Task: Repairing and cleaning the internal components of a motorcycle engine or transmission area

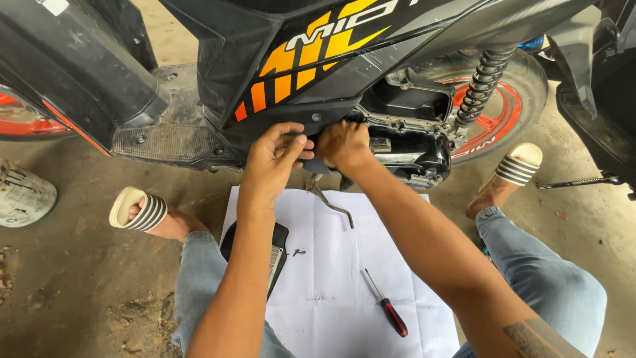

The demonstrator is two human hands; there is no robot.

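Concrete floor (79, 265), white sheet (331, 265), screwdriver (387, 306); both hands (311, 149) gripping scooter's dark panel (318, 156).

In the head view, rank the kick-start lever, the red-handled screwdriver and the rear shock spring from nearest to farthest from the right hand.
From the right hand:
1. Kick-start lever, just below it.
2. Rear shock spring, to its right, by the rear wheel.
3. Red-handled screwdriver, lower down on the white sheet.

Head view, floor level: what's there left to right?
Pale bucket → left sandal → black panel on the white sheet → small screws → red-handled screwdriver → right sandal → kickstand.
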